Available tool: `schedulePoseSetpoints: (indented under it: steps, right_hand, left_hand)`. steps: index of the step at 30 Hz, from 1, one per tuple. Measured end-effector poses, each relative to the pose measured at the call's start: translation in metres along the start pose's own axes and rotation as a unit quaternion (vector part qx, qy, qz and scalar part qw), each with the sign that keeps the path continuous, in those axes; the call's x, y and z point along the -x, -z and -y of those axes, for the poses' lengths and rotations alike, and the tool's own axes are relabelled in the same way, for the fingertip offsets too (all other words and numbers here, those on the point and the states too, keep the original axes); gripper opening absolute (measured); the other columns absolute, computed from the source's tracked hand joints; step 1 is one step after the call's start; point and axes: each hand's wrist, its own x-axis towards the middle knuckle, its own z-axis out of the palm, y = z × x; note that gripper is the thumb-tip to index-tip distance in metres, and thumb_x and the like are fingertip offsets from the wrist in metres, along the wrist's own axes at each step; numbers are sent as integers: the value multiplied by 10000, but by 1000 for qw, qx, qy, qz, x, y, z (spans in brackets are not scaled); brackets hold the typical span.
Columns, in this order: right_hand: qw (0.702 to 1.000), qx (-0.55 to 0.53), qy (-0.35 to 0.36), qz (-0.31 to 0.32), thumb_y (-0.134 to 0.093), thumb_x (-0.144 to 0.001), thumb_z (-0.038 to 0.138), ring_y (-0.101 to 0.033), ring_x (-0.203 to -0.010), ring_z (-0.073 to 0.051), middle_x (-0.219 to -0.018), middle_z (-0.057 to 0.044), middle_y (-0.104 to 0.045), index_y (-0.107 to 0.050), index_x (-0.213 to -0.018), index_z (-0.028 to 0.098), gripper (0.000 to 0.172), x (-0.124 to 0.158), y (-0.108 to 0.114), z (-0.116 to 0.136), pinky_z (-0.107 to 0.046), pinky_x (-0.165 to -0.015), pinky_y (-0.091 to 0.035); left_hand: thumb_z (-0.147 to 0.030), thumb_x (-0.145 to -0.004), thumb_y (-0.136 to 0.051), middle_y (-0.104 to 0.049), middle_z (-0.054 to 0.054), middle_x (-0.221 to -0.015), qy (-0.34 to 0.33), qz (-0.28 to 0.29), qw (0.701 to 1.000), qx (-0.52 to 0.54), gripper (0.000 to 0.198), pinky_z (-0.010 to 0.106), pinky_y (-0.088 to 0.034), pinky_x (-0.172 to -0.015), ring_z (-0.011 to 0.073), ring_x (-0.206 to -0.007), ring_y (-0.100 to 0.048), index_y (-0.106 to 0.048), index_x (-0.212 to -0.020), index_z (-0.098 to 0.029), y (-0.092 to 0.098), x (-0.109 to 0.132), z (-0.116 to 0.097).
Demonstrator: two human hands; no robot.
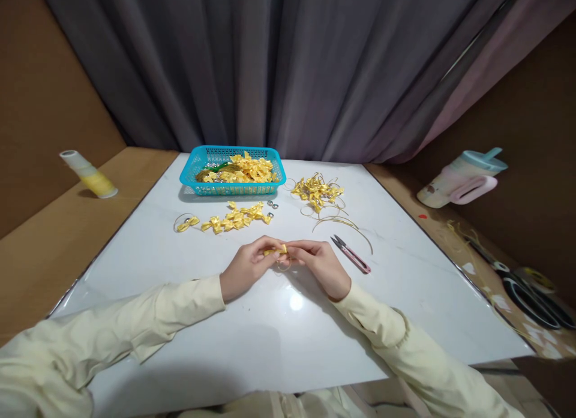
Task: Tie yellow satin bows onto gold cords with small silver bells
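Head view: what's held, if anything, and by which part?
Yellow satin ribbon piece: left hand pinches its left portion. Right hand is at its right end; whether it grips ribbon or the thin gold cord can't be told.

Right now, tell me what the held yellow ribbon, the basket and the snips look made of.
Ribbon: likely satiny fabric, by its soft sheen.
Basket: probably smooth plastic, by its even blue and regular holes.
Snips: blades likely metal, being grey and thin; pink handle, plastic or painted metal.
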Motion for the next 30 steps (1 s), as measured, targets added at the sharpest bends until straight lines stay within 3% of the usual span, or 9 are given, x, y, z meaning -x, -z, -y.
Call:
schedulePoseSetpoints:
  steps: [10, 13, 17, 20, 30]
  right_hand:
    - [999, 19, 18, -24, -731, -634, 302, -626, -610, -138, -649, -34, -698, -721, -771, 143, 210, 1, 2, -2, -292, -703, -501]
    - [999, -4, 28, -34, -736, -635, 296, -630, -614, -144, -664, -40, -701, -716, -767, 142, 204, -2, 5, -4, -291, -691, -504]
    - [998, -29, 35, -53, -735, -636, 298, -627, -634, -154, -698, -56, -700, -707, -783, 129, 226, -3, 7, -4, -307, -692, -506]
    - [997, -34, 36, -57, -729, -639, 286, -616, -622, -148, -687, -55, -692, -700, -781, 127, 216, -3, 8, -3, -298, -680, -492]
    - [998, 38, 27, 29, -627, -682, 217, -402, -507, -83, -532, 31, -502, -654, -753, 131, 116, 1, 10, 1, -233, -517, -317]
  left_hand:
    - [-250, -766, -613, -615, 61, -976, 3, -10, 997, 74, 213, 319, -473, -826, 177, -944, -595, -503, -928, -164, 1, 1, 1]
    - [-295, -776, -609, -635, 53, -903, 45, -16, 992, 115, 234, 320, -482, -809, 166, -861, -625, -483, -916, -156, 2, -2, -1]
    - [-417, -769, -592, -629, 37, -701, 109, -3, 986, 129, 307, 264, -497, -543, 147, -603, -617, -503, -845, -133, 2, -7, 3]
    - [-464, -763, -581, -606, 18, -633, 96, 2, 990, 100, 347, 210, -415, -410, 96, -456, -535, -517, -806, -125, 2, -8, 5]
    - [-417, -828, -516, -585, -4, -626, 38, -14, 999, 10, 282, 196, -397, -441, 70, -458, -478, -526, -797, -137, 1, -2, 1]
